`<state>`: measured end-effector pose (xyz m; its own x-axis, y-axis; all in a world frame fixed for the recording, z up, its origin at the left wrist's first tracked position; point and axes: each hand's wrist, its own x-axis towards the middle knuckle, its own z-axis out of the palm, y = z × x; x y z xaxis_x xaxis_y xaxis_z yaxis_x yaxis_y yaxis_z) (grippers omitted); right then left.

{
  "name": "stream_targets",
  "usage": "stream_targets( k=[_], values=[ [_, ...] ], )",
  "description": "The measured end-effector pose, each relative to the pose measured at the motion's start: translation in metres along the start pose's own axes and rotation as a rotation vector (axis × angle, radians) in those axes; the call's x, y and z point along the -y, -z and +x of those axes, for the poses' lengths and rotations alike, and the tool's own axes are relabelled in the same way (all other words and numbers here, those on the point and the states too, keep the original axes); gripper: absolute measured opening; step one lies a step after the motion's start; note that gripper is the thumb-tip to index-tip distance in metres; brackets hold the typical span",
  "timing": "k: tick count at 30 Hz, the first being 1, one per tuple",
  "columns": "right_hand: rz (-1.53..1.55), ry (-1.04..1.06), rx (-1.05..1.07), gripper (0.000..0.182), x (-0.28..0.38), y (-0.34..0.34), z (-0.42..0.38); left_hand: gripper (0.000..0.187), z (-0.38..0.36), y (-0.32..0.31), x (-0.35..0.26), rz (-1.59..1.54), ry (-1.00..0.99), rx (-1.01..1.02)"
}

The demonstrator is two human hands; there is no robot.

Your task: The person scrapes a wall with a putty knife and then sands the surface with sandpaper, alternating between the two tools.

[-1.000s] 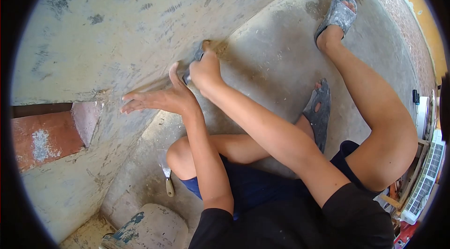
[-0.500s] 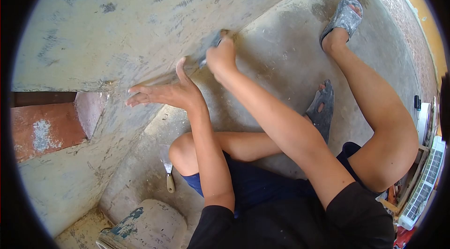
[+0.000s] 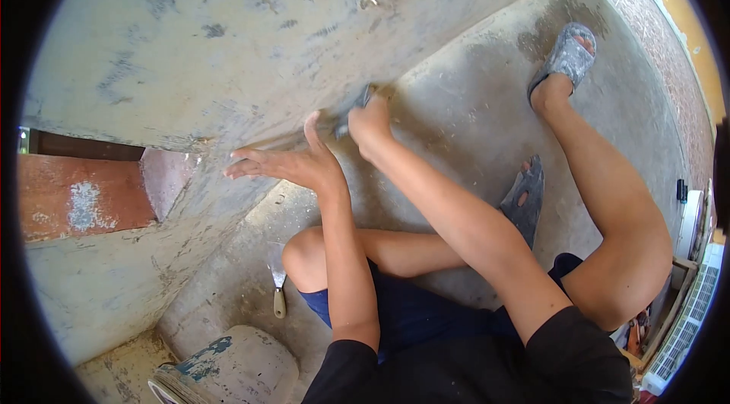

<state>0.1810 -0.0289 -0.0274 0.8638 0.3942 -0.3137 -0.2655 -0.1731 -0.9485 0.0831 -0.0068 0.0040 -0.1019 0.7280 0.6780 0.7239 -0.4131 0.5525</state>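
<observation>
My right hand (image 3: 370, 126) is closed around a dark, flat tool (image 3: 367, 95), blurred and mostly hidden by the fingers, so I cannot tell its kind. It sits right at the foot of the patchy plastered wall (image 3: 205, 77), where the wall meets the concrete floor (image 3: 456, 100). To its left, my left hand (image 3: 300, 166) holds nothing, its fingers stretched out along the wall and its thumb raised. Below that hand, a putty knife (image 3: 280, 301) with a pale handle lies on the floor beside my bent knee.
A paint-stained bucket (image 3: 251, 366) lies tilted at the lower left. A reddish recess (image 3: 91, 195) opens in the wall. My dusty slippers (image 3: 572, 54) rest on the floor. At the right edge are a white slatted panel (image 3: 688, 320) and a wooden frame (image 3: 669, 313).
The view has shifted, so the wall and floor appear lower and slightly right. My right hand stays low on the wall with the tool, and my left hand keeps its outstretched pose.
</observation>
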Motion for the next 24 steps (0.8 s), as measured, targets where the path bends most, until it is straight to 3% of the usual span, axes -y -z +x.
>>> stream_targets(
  k=[3,5,6,8,9,10,12,13,17,21,23,24],
  values=[
    [0.154,0.053,0.218,0.046,-0.003,0.009,-0.003,0.144,-0.002,-0.004,0.003,-0.006,0.038,0.013],
    [0.258,-0.245,0.195,0.033,-0.012,0.014,0.021,0.144,-0.005,-0.005,0.008,-0.028,0.009,-0.003],
    [0.261,-0.237,0.202,0.033,-0.017,0.004,0.019,0.144,-0.001,-0.006,0.007,-0.056,-0.024,-0.025],
    [-0.012,0.065,0.035,0.031,-0.028,-0.013,-0.002,0.144,0.000,-0.006,0.003,-0.046,0.022,-0.011],
    [0.048,0.243,0.045,0.030,-0.031,-0.013,-0.016,0.144,-0.002,-0.003,0.002,-0.034,0.058,0.016],
    [0.046,0.250,0.054,0.030,-0.025,-0.011,-0.009,0.144,0.001,-0.004,0.001,-0.032,0.064,0.007],
    [0.187,-0.072,0.068,0.030,-0.029,0.005,0.017,0.143,0.000,0.000,0.002,-0.079,0.053,0.027],
    [0.307,-0.131,0.122,0.029,0.007,0.021,0.013,0.143,-0.003,0.004,0.002,-0.073,0.051,0.031],
    [0.087,0.027,0.207,0.027,0.002,0.003,-0.023,0.143,-0.002,0.000,0.001,-0.044,0.092,0.047],
    [0.257,-0.120,0.253,0.024,0.013,0.001,-0.033,0.142,-0.001,0.000,0.001,-0.054,0.060,0.040],
    [-0.052,0.342,-0.044,0.019,0.000,-0.020,-0.044,0.142,-0.001,0.000,0.003,-0.052,0.067,0.038],
    [-0.047,0.345,-0.044,0.019,-0.002,-0.015,-0.043,0.141,0.001,-0.001,0.005,-0.043,0.075,0.037]
  ],
)
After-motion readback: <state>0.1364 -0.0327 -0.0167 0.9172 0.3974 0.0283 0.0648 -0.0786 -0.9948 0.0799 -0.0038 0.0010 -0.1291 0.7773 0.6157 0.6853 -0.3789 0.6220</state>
